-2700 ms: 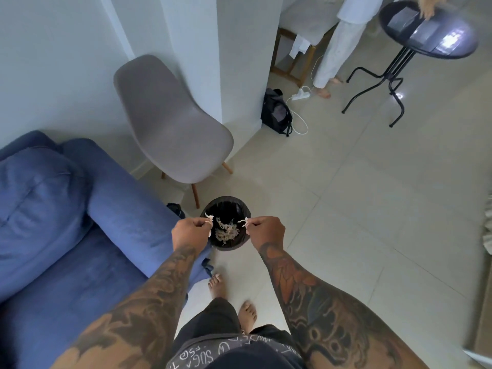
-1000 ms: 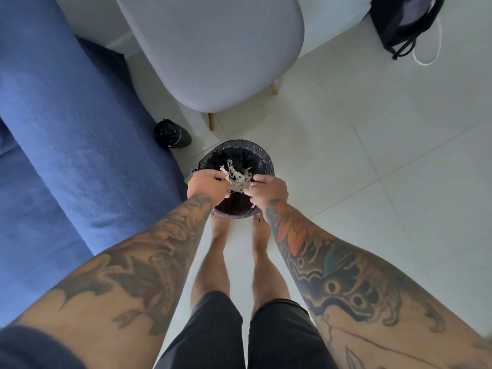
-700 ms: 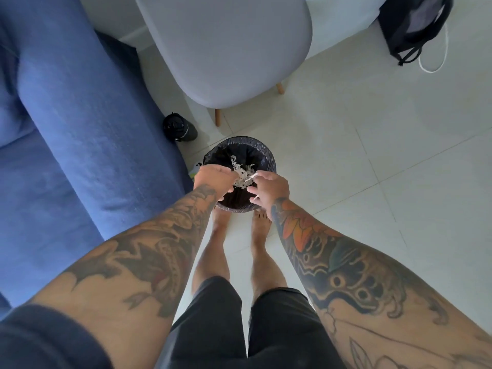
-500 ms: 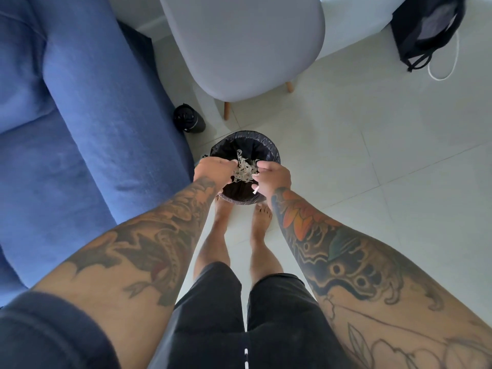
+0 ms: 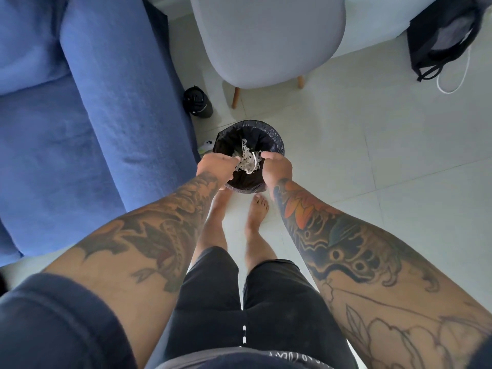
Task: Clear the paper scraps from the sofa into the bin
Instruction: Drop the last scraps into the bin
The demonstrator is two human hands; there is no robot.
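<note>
A barefoot person in dark shorts stands on the pale tiled floor (image 5: pixel 372 161), both tattooed forearms reaching down. The left hand (image 5: pixel 215 166) and right hand (image 5: pixel 277 166), fingers curled, pinch a clump of paper scraps (image 5: pixel 246 161) between them over the black-lined bin (image 5: pixel 277 145). The blue sofa (image 5: pixel 93 115) stands just left; beyond, a grey chair (image 5: pixel 266 35).

A grey chair (image 5: pixel 266 35) stands near a black bag (image 5: pixel 442 33), white cable (image 5: pixel 463 73) and dark bottle (image 5: pixel 198 102).
</note>
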